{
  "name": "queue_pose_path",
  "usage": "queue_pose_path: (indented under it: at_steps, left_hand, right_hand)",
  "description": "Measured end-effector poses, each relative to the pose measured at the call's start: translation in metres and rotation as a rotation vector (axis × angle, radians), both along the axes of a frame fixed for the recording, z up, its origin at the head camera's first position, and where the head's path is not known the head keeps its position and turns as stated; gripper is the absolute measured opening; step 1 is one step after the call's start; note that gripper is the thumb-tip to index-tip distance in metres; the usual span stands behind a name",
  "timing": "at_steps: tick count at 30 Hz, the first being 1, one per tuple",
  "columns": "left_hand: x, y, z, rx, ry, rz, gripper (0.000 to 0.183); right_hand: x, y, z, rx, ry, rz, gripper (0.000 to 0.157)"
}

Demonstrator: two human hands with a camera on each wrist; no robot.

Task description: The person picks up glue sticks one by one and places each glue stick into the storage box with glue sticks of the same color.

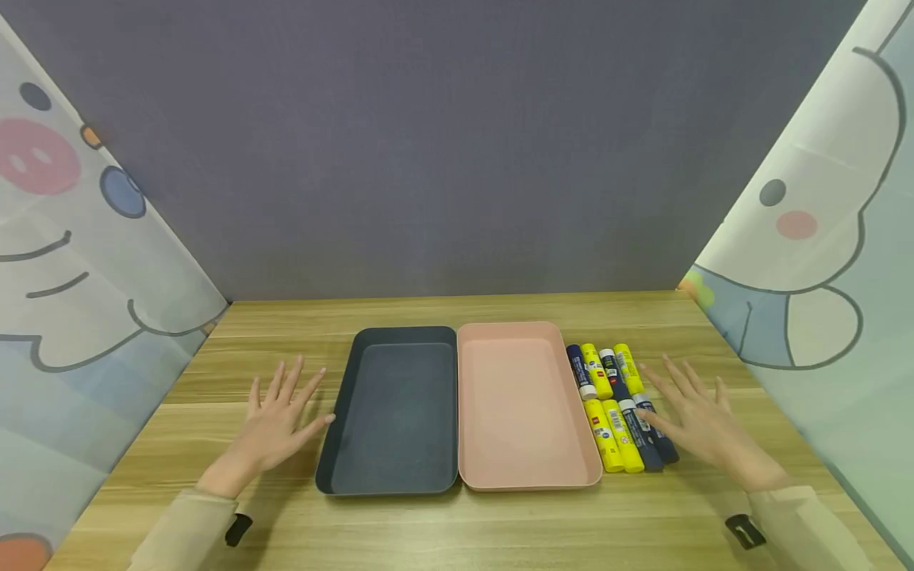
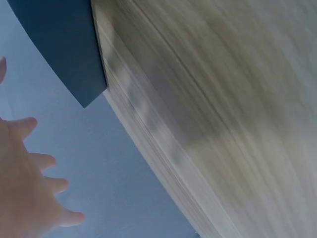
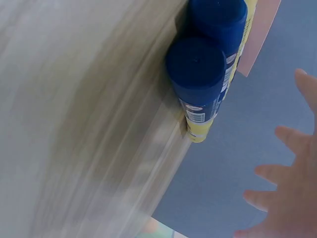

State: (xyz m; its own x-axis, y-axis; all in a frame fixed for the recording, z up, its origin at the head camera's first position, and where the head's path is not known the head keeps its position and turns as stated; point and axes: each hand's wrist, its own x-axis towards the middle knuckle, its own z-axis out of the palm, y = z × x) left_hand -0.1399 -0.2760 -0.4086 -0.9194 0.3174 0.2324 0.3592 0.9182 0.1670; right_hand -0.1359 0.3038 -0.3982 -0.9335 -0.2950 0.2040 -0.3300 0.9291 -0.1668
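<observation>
My left hand (image 1: 273, 424) is spread with straight fingers over the table, just left of a dark grey tray (image 1: 389, 412), and holds nothing. A pink tray (image 1: 524, 408) lies against the grey one's right side. Several glue sticks lie in two rows right of the pink tray, some yellow, like this yellow glue stick (image 1: 603, 436), others navy, like this navy glue stick (image 1: 640, 436). My right hand (image 1: 703, 416) hovers beside them, fingers spread, holding nothing. In the right wrist view, a navy glue stick (image 3: 195, 69) appears close up, left of the spread fingers (image 3: 292, 141).
A wood-grain table (image 1: 400, 535) carries everything. Behind it rises a dark grey panel (image 1: 457, 159). Cartoon-printed sheets flank the table, the left sheet (image 1: 86, 262) and the right sheet (image 1: 821, 262). Each wrist wears a black strap, such as the right strap (image 1: 745, 531).
</observation>
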Motion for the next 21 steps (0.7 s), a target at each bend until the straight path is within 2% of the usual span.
queue_pose_path:
  at_steps: [11,21]
  left_hand:
    - [-0.002,0.005,0.001,0.139,-0.141,0.002,0.066]
    - [-0.002,0.010,0.002,0.369,-0.235,-0.002,0.060]
  right_hand:
    - [0.002,0.001,0.000,-0.056,-0.012,0.002,0.069]
    - [0.001,0.001,-0.002,-0.095,-0.085,-0.035,0.066]
